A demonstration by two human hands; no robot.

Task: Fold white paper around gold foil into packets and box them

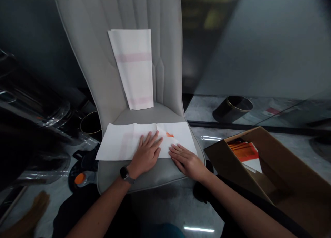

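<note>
A wide white folded paper sheet point(119, 143) lies across the seat of a grey padded chair point(113, 176). A pointed flap with a small orange patch point(169, 135) shows right of its middle. My left hand point(147, 153) rests flat near the sheet's middle, fingers spread, with a dark watch on the wrist. Touching the sheet's lower right part, my right hand point(186, 162) lies with its fingers stretched out, close together. Neither hand grips anything. Against the backrest leans a tall white folded paper stack point(136, 72) with faint pink bands.
On the right, an open cardboard box point(289, 169) holds several orange-and-white folded papers point(245, 153). A dark bin point(89, 122) is left of the chair, near clear plastic wrapping point(49, 165) and an orange-capped bottle point(84, 178). Another hand point(38, 203) appears at lower left.
</note>
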